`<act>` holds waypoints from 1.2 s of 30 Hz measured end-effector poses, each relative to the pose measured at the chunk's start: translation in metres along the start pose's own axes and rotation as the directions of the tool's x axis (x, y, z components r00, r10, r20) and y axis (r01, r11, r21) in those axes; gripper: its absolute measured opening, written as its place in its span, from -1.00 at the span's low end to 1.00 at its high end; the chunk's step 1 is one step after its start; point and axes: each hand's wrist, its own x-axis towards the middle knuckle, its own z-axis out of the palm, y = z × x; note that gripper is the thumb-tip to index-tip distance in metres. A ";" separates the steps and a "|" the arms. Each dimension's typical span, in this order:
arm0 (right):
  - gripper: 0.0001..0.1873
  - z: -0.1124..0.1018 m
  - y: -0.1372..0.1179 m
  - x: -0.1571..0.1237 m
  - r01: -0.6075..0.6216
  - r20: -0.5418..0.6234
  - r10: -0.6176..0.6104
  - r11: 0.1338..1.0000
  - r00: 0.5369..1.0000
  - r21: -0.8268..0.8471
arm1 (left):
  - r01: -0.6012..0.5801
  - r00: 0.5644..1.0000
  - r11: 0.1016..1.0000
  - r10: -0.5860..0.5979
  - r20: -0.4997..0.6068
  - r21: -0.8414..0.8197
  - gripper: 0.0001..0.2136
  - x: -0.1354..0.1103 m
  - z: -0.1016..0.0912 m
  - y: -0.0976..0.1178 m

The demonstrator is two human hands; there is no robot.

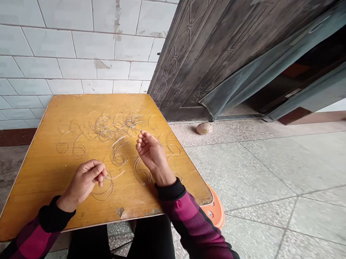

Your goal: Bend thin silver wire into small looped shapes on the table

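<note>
Thin wire lies in several loose coils (119, 154) on the wooden table. My left hand (88, 179), low over the left front half, is closed in a pinch on a thin wire (109, 190); its loop hangs below the fingers, and a pinkish end sticks out to the right. My right hand (152, 153) is raised over the right half, palm partly showing, fingers curled in and thumb close to the index finger. Whatever those fingertips hold is too fine to make out. Beneath its wrist rests another wire coil (142, 176).
The yellow-brown table (46, 199) has a chipped front edge and stands by a white tiled wall (73, 45). An orange stool (217, 210) juts out under its right corner. Right of it are a dark carved door (185, 56), a curtain (238, 88) and a roundish object (204, 128) on the floor.
</note>
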 end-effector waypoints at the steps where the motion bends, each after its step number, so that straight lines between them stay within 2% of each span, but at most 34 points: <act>1: -0.85 0.003 0.006 -0.006 0.003 0.020 -0.003 1.000 1.000 -0.030 | -0.050 0.998 0.998 0.051 -0.033 0.045 -0.76 0.000 0.000 0.001; 4: -0.83 0.018 0.027 -0.028 0.055 0.162 -0.020 0.974 0.987 -0.219 | -0.169 0.975 0.953 0.199 -0.095 0.251 -0.82 -0.002 -0.001 0.002; 6: -0.80 0.027 0.038 -0.043 0.075 0.292 0.031 0.935 0.956 -0.346 | -0.239 0.952 0.885 0.295 -0.086 0.399 -0.89 -0.005 -0.001 0.002; 8: -0.82 0.033 0.044 -0.052 0.113 0.386 0.053 0.912 0.921 -0.395 | -0.295 0.926 0.810 0.374 -0.058 0.507 -0.96 -0.008 -0.001 0.001; 11: -0.88 0.036 0.047 -0.057 0.181 0.448 0.025 0.894 0.894 -0.411 | -0.332 0.895 0.719 0.444 -0.036 0.610 -0.93 -0.010 -0.004 -0.002; 16: -0.81 0.033 0.048 -0.055 0.276 0.506 0.004 0.834 0.863 -0.478 | -0.370 0.874 0.576 0.482 0.063 0.729 -0.88 -0.009 -0.012 -0.006; 19: -0.79 0.030 0.049 -0.052 0.304 0.489 -0.019 0.805 0.872 -0.510 | -0.374 0.870 0.443 0.473 0.142 0.815 -0.86 -0.009 -0.012 -0.006; 21: -0.79 0.027 0.047 -0.050 0.293 0.460 -0.025 0.802 0.887 -0.521 | -0.383 0.861 0.387 0.479 0.173 0.839 -0.84 -0.008 -0.012 -0.005; 26: -0.83 0.022 0.038 -0.043 0.254 0.393 -0.049 0.836 0.918 -0.487 | -0.447 0.815 0.243 0.507 0.280 0.861 -0.78 -0.009 -0.011 -0.005; 29: -0.86 0.020 0.031 -0.039 0.206 0.339 -0.062 0.888 0.939 -0.410 | -0.503 0.760 0.114 0.530 0.376 0.857 -0.76 -0.008 -0.010 -0.006; 32: -0.88 0.020 0.024 -0.036 0.164 0.264 -0.079 0.934 0.961 -0.318 | -0.558 0.680 -0.020 0.562 0.471 0.830 -0.76 -0.007 -0.009 -0.007; 34: -0.88 0.021 0.018 -0.034 0.143 0.223 -0.083 0.954 0.971 -0.265 | -0.586 0.634 -0.065 0.585 0.506 0.808 -0.78 -0.005 -0.008 -0.008; 36: -0.89 0.021 0.012 -0.032 0.126 0.199 -0.082 0.967 0.976 -0.219 | -0.602 0.617 -0.058 0.599 0.510 0.796 -0.80 -0.005 -0.008 -0.009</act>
